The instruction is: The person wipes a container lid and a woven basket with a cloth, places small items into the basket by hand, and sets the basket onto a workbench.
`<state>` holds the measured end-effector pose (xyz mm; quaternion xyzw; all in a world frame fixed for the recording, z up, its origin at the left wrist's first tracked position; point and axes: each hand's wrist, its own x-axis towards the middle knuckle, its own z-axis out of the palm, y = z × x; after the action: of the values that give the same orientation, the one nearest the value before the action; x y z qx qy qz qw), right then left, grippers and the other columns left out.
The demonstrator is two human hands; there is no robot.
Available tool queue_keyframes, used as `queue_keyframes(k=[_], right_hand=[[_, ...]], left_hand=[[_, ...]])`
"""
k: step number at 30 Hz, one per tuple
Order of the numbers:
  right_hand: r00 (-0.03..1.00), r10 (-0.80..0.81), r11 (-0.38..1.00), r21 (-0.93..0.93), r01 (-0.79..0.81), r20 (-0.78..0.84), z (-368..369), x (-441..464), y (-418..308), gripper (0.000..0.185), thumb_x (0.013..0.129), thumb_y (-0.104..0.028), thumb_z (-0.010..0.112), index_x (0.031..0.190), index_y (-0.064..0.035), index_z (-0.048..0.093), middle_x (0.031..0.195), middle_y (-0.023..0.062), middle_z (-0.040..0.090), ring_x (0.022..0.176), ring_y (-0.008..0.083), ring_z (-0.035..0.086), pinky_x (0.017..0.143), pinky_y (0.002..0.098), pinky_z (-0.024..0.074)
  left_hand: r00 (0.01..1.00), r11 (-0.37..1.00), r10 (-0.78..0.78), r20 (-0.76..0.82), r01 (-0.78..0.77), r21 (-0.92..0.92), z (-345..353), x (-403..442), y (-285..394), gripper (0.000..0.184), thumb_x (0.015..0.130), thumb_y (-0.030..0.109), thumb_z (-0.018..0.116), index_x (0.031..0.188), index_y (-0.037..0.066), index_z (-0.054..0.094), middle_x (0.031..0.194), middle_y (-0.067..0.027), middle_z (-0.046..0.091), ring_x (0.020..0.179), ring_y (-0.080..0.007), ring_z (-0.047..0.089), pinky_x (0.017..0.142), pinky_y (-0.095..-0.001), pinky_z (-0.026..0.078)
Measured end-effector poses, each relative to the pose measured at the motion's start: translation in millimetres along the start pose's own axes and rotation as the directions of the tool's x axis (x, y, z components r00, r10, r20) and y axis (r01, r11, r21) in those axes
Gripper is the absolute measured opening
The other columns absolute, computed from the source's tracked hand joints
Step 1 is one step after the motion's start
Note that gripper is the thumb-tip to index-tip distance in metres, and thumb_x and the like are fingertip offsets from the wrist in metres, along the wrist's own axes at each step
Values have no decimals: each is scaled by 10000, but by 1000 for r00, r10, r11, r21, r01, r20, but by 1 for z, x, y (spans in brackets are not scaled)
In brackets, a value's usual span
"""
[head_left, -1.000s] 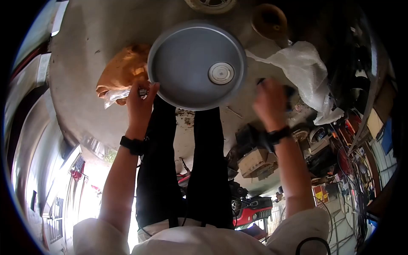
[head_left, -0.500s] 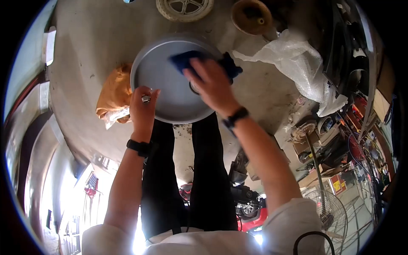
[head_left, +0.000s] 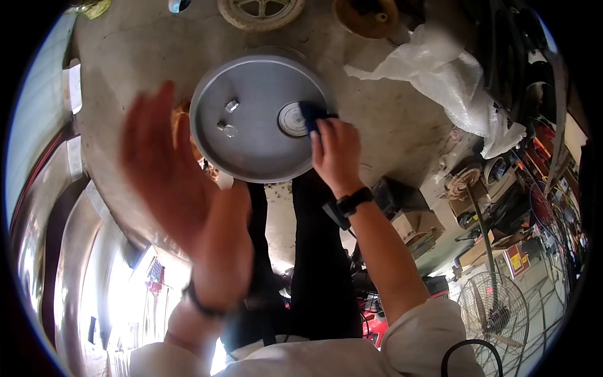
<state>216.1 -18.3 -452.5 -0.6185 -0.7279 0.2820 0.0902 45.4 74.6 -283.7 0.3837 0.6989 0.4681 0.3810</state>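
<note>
Here's our left hand [head_left: 164,168], blurred and nearest us, fingers stretched wide toward eight o'clock. Our right hand [head_left: 338,149] grips a dark blue cloth [head_left: 311,113] at three on the round grey tray [head_left: 257,154], the cloth overlapping the pale disc [head_left: 290,119]. Two small shiny pieces [head_left: 232,105] lie toward ten and eight. Beyond, bubble wrap [head_left: 440,81] sprawls past two; farther, a wheel [head_left: 262,9] at twelve.

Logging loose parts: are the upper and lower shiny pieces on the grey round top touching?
Apart. The head view shows bare grey round top between the upper shiny piece and the lower shiny piece.
</note>
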Motion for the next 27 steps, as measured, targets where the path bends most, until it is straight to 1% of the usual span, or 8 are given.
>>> queue_keyframes(k=[1,2,5,10,19,22,26,27], right_hand=[[992,22,1000,4,-22,-121,-3,0,3,358,860,-162,629,1192,-36,587,1127,161,571,1011,339,529,823,431,439],[970,48,999,13,-46,-239,-6,4,6,356,867,-171,626,1194,-35,582,1131,168,565,1017,344,527,837,438,438],[880,95,993,110,-50,-466,4,39,13,359,879,-209,631,1188,-35,578,1142,192,547,1035,364,519,877,461,432],[948,-9,984,165,65,-319,38,116,21,314,878,-213,625,1130,-29,588,1081,176,564,985,371,525,855,450,441],[940,205,979,50,-199,-273,31,2,16,370,911,-181,580,1225,-2,501,1171,229,501,1059,403,484,924,483,395],[958,34,999,-6,-37,-286,26,47,15,409,882,-179,621,1242,-24,504,1199,201,505,1058,378,499,914,468,407],[907,-403,914,-116,390,-125,30,148,-11,409,808,-243,693,1144,-62,543,1068,106,547,946,287,541,835,408,448],[906,-406,913,-104,396,-117,30,151,-10,395,810,-260,690,1120,-63,546,1041,103,545,932,282,542,825,405,450]], left_hand=[[972,981,70,223,-26,-193,-18,0,27,691,844,166,563,1442,7,253,1498,-182,301,1404,-291,282,1176,-407,205],[945,961,167,282,-92,-261,-28,0,48,695,843,167,564,1442,7,251,1498,-183,301,1404,-293,283,1175,-408,205],[923,944,298,244,-246,-222,-29,4,68,704,839,173,568,1443,5,245,1495,-186,301,1402,-297,284,1174,-410,203],[918,937,339,208,-310,-159,-25,2,64,721,833,181,574,1444,2,236,1491,-192,302,1399,-304,286,1173,-415,200],[904,923,382,193,-364,-123,-19,7,72,751,821,196,585,1445,-4,218,1484,-201,303,1393,-316,290,1170,-423,194],[900,918,393,189,-375,-124,-18,6,68,762,817,201,589,1446,-5,212,1481,-205,303,1391,-320,291,1168,-426,192],[899,920,392,194,-379,-102,-16,5,66,776,812,208,594,1447,-8,204,1478,-209,303,1389,-325,293,1167,-429,190],[898,917,398,189,-386,-96,-16,5,65,779,811,209,595,1447,-8,202,1477,-210,303,1388,-326,293,1167,-430,189]])
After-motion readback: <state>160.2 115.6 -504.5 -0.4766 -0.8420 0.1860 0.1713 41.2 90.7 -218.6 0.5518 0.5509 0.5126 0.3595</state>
